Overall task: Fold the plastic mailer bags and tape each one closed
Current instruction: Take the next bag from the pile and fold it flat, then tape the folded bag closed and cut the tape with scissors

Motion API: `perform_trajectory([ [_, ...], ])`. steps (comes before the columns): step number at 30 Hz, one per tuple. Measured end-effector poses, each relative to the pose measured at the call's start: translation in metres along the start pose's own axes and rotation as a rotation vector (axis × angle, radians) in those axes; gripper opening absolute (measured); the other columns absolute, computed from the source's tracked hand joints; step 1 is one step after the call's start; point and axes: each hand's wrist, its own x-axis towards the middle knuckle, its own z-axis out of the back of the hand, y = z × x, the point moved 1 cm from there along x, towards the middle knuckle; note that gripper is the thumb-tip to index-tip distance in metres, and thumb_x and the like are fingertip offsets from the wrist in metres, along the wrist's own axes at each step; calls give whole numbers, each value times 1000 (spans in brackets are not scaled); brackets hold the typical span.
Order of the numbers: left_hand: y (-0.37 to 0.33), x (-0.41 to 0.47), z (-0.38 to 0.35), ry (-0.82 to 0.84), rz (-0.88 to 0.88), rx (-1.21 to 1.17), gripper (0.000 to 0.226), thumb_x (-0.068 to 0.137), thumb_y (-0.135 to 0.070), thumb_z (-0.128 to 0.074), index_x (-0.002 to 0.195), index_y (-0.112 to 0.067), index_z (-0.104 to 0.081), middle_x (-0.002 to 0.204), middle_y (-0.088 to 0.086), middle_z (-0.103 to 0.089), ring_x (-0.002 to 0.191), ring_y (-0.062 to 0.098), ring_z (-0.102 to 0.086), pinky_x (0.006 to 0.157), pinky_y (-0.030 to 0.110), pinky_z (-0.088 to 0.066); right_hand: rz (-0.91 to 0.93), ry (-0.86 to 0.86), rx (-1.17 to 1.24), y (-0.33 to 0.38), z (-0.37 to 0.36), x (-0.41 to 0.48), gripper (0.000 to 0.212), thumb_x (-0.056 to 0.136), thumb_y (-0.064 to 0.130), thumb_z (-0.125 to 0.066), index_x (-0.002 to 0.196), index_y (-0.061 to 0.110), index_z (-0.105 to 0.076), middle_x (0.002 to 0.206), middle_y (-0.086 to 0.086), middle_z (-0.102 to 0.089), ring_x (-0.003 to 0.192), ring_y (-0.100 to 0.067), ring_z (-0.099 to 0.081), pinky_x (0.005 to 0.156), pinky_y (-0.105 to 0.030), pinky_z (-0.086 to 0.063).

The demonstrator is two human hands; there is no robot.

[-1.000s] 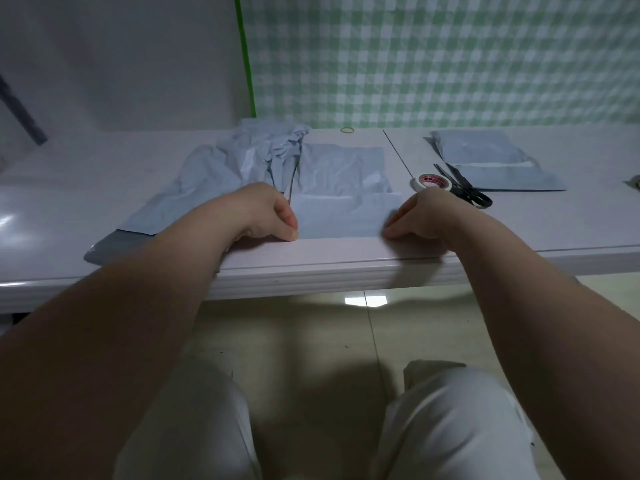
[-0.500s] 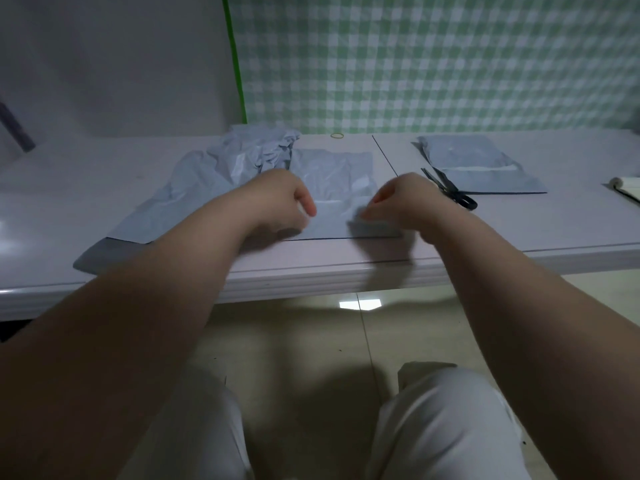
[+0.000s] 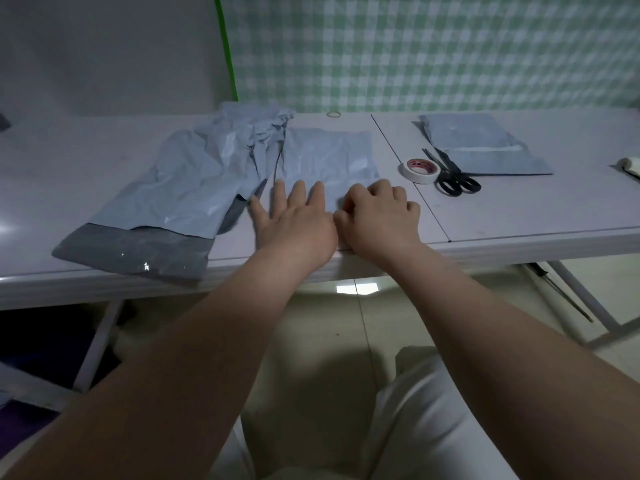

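A pale blue mailer bag (image 3: pixel 329 157) lies flat on the white table (image 3: pixel 519 216) in front of me, its near part folded over. My left hand (image 3: pixel 294 220) presses flat on the fold with fingers spread. Right beside it, my right hand (image 3: pixel 381 216) has its fingers curled and pinches the bag's folded edge. A roll of white tape (image 3: pixel 420 169) sits to the right of the bag, apart from both hands. Black scissors (image 3: pixel 453 178) lie just past the tape.
A crumpled pile of mailer bags (image 3: pixel 194 181) spreads over the table's left, one grey flap at the front edge. Folded bags (image 3: pixel 478 140) are stacked at the back right. A rubber band (image 3: pixel 333 114) lies by the checked wall. A white object (image 3: pixel 630 166) shows at the right edge.
Both hands lifted the bag's near edge away from the table's front and folded it forward. My left hand has opened flat onto the fold, and the right hand moved in beside it.
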Motion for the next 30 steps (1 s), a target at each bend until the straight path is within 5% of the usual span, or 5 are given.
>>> perform_trajectory([
  [6,17,-1,3,49,21,25,57,100,-31,-15,149,-33,15,158,2,19,144,27,23,111,59,13,-102,-8,51,-13,4,-2,31,91,41,-48,116,24,-52,132,-6,-42,125,-29,-33,99,-41,-26],
  [22,50,-8,10,30,132,95,59,100,-28,-16,148,-33,18,157,2,24,143,27,26,111,60,14,-275,-45,111,-49,17,-7,28,95,34,-47,120,24,-47,140,-8,-38,132,-30,-29,102,-43,-23],
  [30,49,-10,21,1,103,195,69,93,-16,-26,150,-32,10,157,4,23,142,29,26,110,62,14,-241,-64,95,-45,17,-2,46,89,6,-41,130,27,-44,144,-7,-36,133,-29,-27,102,-41,-23],
])
